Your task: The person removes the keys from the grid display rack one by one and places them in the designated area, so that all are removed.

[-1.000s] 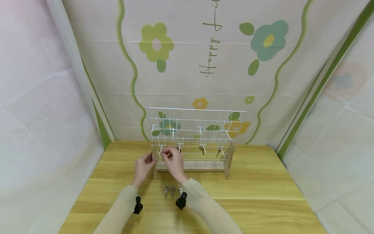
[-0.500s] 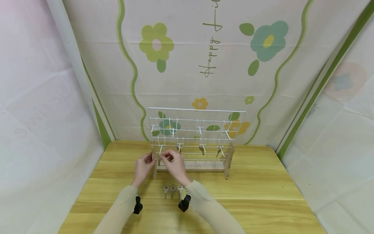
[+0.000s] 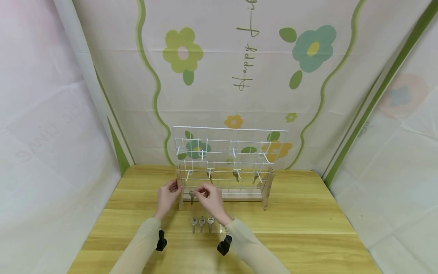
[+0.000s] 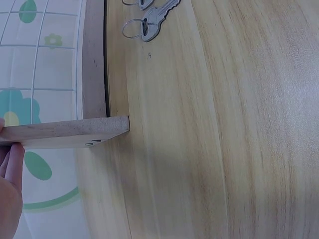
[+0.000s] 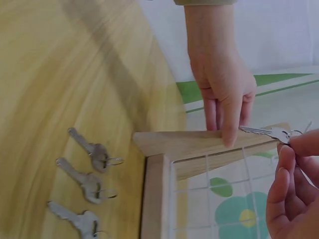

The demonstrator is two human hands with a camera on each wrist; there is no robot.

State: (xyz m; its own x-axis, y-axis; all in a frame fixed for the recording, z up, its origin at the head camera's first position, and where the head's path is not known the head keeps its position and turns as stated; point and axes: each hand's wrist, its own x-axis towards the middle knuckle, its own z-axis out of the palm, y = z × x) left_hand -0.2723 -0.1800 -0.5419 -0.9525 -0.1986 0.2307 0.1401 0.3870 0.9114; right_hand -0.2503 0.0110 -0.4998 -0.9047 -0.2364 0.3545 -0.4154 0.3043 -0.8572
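Note:
My left hand (image 3: 167,196) pinches the wooden side post (image 5: 199,144) of a white wire grid rack (image 3: 230,130), thumb on one face and fingers on the other. With thumb and fingertips my right hand (image 3: 210,198) holds a silver key (image 3: 192,195) by its small ring (image 5: 296,132), in front of the rack's lower left part. The key's blade hangs down in the head view. Above it, the lower row's leftmost hook (image 3: 188,175) bears no key. Other keys (image 3: 236,175) hang from the remaining hooks of that row.
Several keys with rings lie in a row on the wooden table (image 3: 301,217) before the rack, among them one key (image 3: 210,224) near my right forearm. Bare white hooks (image 3: 234,152) project from the upper row. Printed fabric (image 3: 219,76) encloses the table's back and sides.
My right hand has moved down and slightly right, away from the lower left hook, bringing the key with it. The left hand stays on the post.

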